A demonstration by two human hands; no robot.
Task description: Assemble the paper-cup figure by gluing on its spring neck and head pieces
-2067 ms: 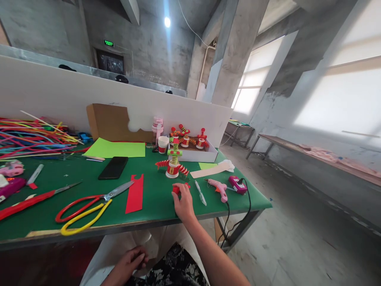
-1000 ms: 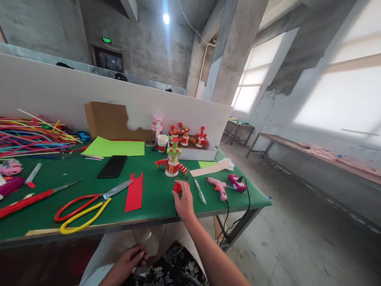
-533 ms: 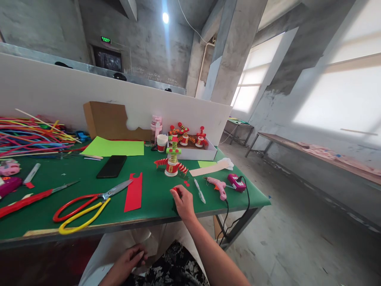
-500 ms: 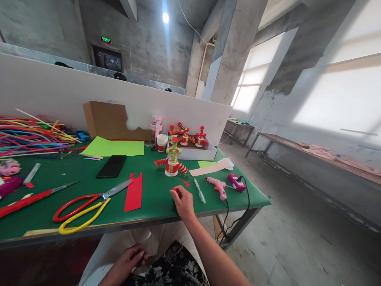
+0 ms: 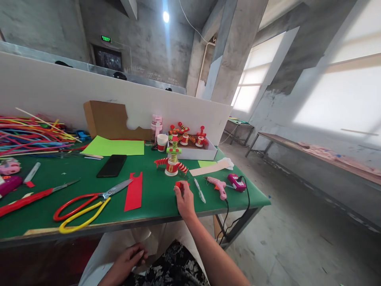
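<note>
Near the table's front edge, my right hand [image 5: 185, 198] has its fingers pinched around a small red piece [image 5: 178, 184]. Just beyond it stands a paper figure [image 5: 172, 167] with a white-and-red cup body, red folded arms and a green head. My left hand [image 5: 133, 258] rests in my lap with its fingers curled; whatever may be inside them is hidden. A red paper strip [image 5: 133, 194] with a notched top lies left of my right hand, touched by the tip of the red-and-yellow scissors [image 5: 104, 196]. To the right lies a white pen [image 5: 199, 191].
A pink glue gun [image 5: 218, 186] with a black cord lies at the right. Behind are a white box [image 5: 193, 154] of similar figures, a paper cup [image 5: 162, 142] and green paper [image 5: 116, 147]. A black phone [image 5: 112, 166] and colourful stems [image 5: 32, 137] are left.
My right hand has moved slightly up and away from me, toward the paper figure, and now covers the small red dots on the table. My left hand has stayed in place.
</note>
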